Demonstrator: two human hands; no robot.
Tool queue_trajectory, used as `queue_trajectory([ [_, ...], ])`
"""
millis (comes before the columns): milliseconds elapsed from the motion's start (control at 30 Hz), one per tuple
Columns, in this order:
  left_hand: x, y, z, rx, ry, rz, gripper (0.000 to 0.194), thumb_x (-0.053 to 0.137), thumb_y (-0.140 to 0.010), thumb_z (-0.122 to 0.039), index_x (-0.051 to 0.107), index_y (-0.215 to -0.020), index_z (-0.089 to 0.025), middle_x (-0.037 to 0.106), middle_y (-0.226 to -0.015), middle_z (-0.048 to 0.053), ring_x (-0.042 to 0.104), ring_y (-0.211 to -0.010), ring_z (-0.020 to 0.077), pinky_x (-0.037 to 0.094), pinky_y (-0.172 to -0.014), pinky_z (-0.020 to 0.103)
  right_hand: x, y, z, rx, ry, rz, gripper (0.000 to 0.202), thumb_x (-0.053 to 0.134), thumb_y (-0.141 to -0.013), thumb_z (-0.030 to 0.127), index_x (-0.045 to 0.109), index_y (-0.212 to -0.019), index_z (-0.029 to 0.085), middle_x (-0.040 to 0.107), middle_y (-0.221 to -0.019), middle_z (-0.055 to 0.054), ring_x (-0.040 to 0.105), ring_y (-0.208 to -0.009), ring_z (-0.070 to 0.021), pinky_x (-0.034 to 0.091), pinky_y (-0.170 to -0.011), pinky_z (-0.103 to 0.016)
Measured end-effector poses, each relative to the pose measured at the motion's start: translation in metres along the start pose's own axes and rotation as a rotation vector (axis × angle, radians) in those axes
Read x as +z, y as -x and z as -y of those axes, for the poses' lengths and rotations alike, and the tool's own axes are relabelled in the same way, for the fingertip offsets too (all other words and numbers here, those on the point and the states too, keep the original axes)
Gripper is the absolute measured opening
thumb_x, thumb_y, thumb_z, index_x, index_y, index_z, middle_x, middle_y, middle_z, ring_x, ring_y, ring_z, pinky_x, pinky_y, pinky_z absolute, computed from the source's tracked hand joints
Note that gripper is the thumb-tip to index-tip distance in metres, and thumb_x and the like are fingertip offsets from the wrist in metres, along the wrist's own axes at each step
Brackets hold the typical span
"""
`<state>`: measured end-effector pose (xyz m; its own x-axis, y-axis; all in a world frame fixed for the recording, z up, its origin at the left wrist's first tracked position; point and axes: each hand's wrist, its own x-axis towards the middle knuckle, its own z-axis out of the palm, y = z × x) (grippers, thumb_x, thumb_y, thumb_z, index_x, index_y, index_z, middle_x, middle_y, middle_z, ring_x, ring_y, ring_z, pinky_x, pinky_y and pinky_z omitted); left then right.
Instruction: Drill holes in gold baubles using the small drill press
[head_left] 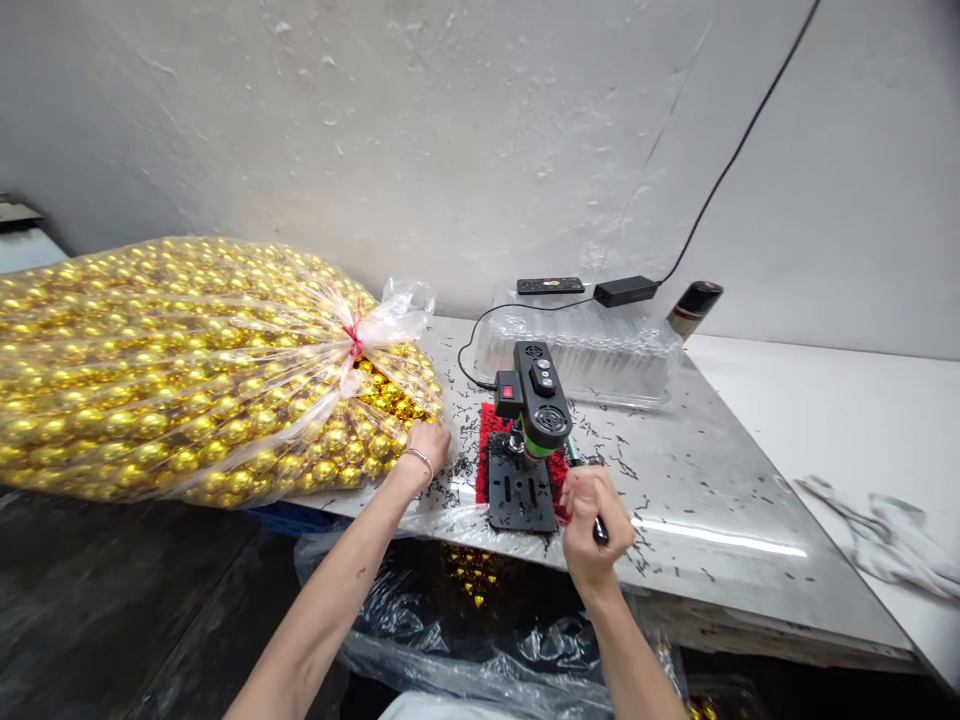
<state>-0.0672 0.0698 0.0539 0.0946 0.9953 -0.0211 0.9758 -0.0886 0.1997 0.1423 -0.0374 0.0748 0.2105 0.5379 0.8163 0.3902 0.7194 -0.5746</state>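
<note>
A small black machine point(546, 405) with a green band stands over a slotted black base plate point(521, 495) on a red mat point(484, 450). My right hand point(596, 515) is closed around the black-ended lever point(600, 530) at the machine's right side. At the side of a big clear bag of shiny gold balls point(187, 380), my left hand point(427, 445) reaches to the bag's opening; its fingers are curled and what they hold, if anything, is hidden. Red string point(354, 340) ties the bag's neck.
Behind the machine are a clear plastic tray point(577, 350), a black adapter point(626, 291), a remote point(550, 285) and a dark-capped can point(694, 308). Black scraps litter the metal tabletop point(720, 480). A plastic-lined container point(465, 650) with gold balls sits below the edge.
</note>
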Motion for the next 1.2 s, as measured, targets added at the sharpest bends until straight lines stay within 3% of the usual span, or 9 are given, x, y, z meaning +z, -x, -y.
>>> queue_trajectory([
  [133, 0.001, 0.001, 0.001, -0.003, 0.045, -0.014, 0.008, 0.067, -0.070, -0.008, 0.067, -0.065, -0.014, 0.069, -0.077, 0.017, 0.069, -0.084, 0.0320, 0.049, -0.081, 0.042, -0.001, 0.000, 0.000, 0.005, 0.002, -0.001, 0.032, 0.044, -0.092, 0.011, 0.045, -0.062, 0.021, 0.050, -0.064, 0.000, 0.050, -0.063, -0.0145, 0.038, -0.057, -0.030],
  [233, -0.008, 0.015, 0.007, -0.019, 0.129, -0.108, 0.020, 0.061, -0.080, -0.015, 0.070, -0.098, -0.012, 0.068, -0.101, 0.020, 0.067, -0.093, 0.0308, 0.051, -0.083, 0.042, -0.001, 0.000, 0.001, -0.001, 0.012, 0.020, 0.031, 0.043, -0.092, 0.010, 0.046, -0.063, 0.020, 0.050, -0.064, 0.000, 0.050, -0.063, -0.0142, 0.038, -0.056, -0.029],
  [367, -0.005, 0.048, 0.008, -0.087, 0.949, -0.336, 0.043, 0.061, -0.085, -0.038, 0.060, -0.122, -0.015, 0.067, -0.116, 0.014, 0.067, -0.098, 0.0238, 0.054, -0.086, 0.038, -0.001, 0.001, 0.001, 0.012, 0.015, 0.026, 0.030, 0.042, -0.093, 0.009, 0.045, -0.065, 0.020, 0.050, -0.066, 0.000, 0.051, -0.064, -0.0133, 0.038, -0.056, -0.028],
  [433, 0.008, 0.064, 0.000, -0.159, 1.397, -0.295, 0.048, 0.066, -0.081, -0.044, 0.060, -0.121, -0.017, 0.068, -0.116, 0.011, 0.067, -0.096, 0.0203, 0.055, -0.083, 0.033, -0.001, 0.001, 0.002, 0.019, 0.018, 0.020, 0.030, 0.042, -0.093, 0.009, 0.044, -0.064, 0.020, 0.050, -0.066, 0.000, 0.051, -0.064, -0.0129, 0.037, -0.056, -0.028],
  [533, 0.035, 0.077, -0.020, -0.296, 1.692, -0.128, 0.049, 0.074, -0.073, -0.044, 0.065, -0.112, -0.017, 0.070, -0.111, 0.010, 0.068, -0.086, 0.0170, 0.056, -0.076, 0.029, -0.001, 0.000, 0.003, 0.025, 0.038, 0.017, 0.031, 0.042, -0.093, 0.009, 0.044, -0.064, 0.020, 0.050, -0.066, 0.000, 0.051, -0.064, -0.0128, 0.037, -0.056, -0.028],
  [667, 0.063, 0.075, -0.049, -0.267, 1.629, -0.057, 0.050, 0.076, -0.071, -0.045, 0.065, -0.111, -0.017, 0.072, -0.106, 0.010, 0.069, -0.089, 0.0190, 0.056, -0.078, 0.031, -0.003, 0.000, 0.004, 0.025, 0.058, 0.044, 0.029, 0.041, -0.093, 0.011, 0.047, -0.066, 0.020, 0.050, -0.066, -0.001, 0.050, -0.062, -0.0137, 0.038, -0.055, -0.029],
  [800, 0.075, 0.068, -0.068, -0.093, 1.350, -0.142, 0.041, 0.071, -0.077, -0.042, 0.065, -0.110, -0.017, 0.072, -0.109, 0.011, 0.067, -0.102, 0.0226, 0.052, -0.089, 0.035, -0.004, 0.001, 0.004, 0.006, 0.050, 0.051, 0.031, 0.041, -0.093, 0.010, 0.045, -0.064, 0.021, 0.049, -0.063, 0.000, 0.051, -0.064, -0.0139, 0.040, -0.057, -0.028],
  [1000, 0.082, 0.069, -0.078, 0.011, 0.904, -0.293, 0.027, 0.068, -0.083, -0.030, 0.069, -0.109, -0.023, 0.071, -0.106, 0.008, 0.063, -0.103, 0.0252, 0.046, -0.096, 0.044, -0.005, 0.003, 0.003, 0.014, 0.051, 0.064, 0.030, 0.041, -0.093, 0.010, 0.045, -0.065, 0.021, 0.049, -0.063, 0.000, 0.051, -0.064, -0.0140, 0.041, -0.057, -0.028],
  [1200, 0.086, 0.068, -0.079, 0.122, 0.724, -0.312, 0.031, 0.068, -0.084, -0.029, 0.069, -0.115, -0.022, 0.073, -0.107, 0.009, 0.062, -0.104, 0.0268, 0.042, -0.097, 0.046, -0.005, 0.004, 0.003, 0.013, 0.047, 0.067, 0.028, 0.042, -0.092, 0.009, 0.046, -0.067, 0.021, 0.051, -0.066, 0.000, 0.052, -0.065, -0.0139, 0.041, -0.056, -0.028],
])
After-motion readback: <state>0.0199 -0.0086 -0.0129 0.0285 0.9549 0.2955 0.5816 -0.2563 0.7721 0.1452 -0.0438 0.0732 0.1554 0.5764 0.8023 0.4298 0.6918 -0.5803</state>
